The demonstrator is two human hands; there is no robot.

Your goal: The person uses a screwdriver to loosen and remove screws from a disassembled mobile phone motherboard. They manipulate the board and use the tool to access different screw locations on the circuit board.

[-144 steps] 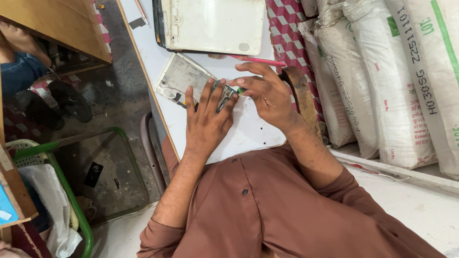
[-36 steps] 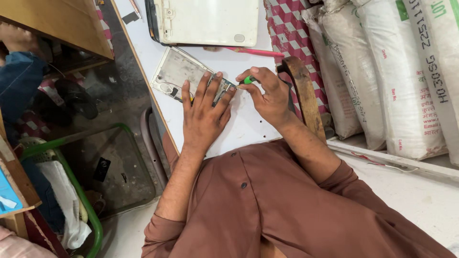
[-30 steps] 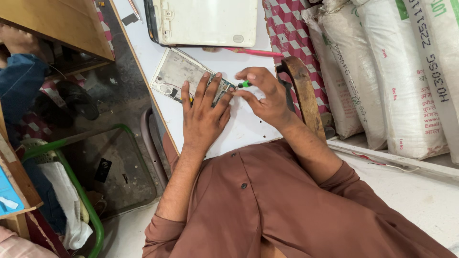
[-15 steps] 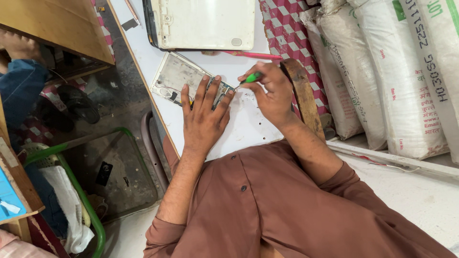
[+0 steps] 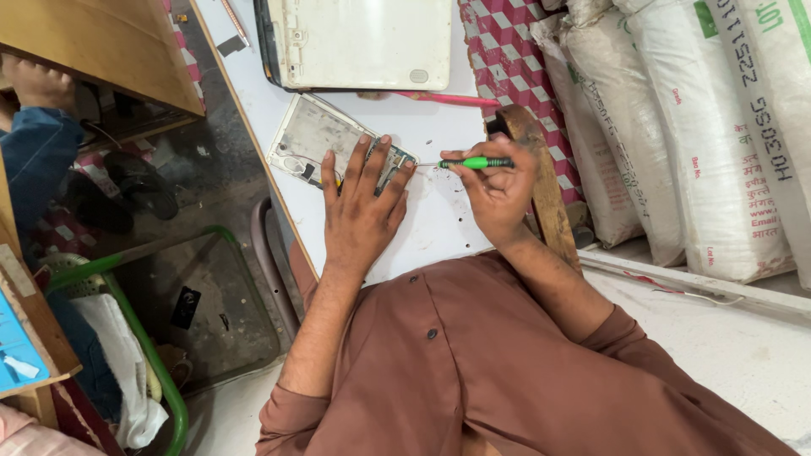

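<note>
My left hand (image 5: 363,207) lies flat, fingers spread, on an opened phone body (image 5: 314,139) with its circuit board showing, on a white table (image 5: 435,232). My right hand (image 5: 497,190) grips a green-handled screwdriver (image 5: 473,163) held level, its thin metal tip pointing left toward the phone's near edge beside my left fingertips.
A white tablet back cover (image 5: 363,42) lies farther up the table, with a pink tool (image 5: 448,100) just below it. White sacks (image 5: 676,127) stack at the right over a red checked cloth (image 5: 498,59). Another person's hand and blue sleeve (image 5: 34,127) are at the left. A green metal frame (image 5: 160,355) stands below.
My right hand has drawn back to the right and turned the screwdriver level, its tip pulling away from the phone. My left hand stays pressed on the phone.
</note>
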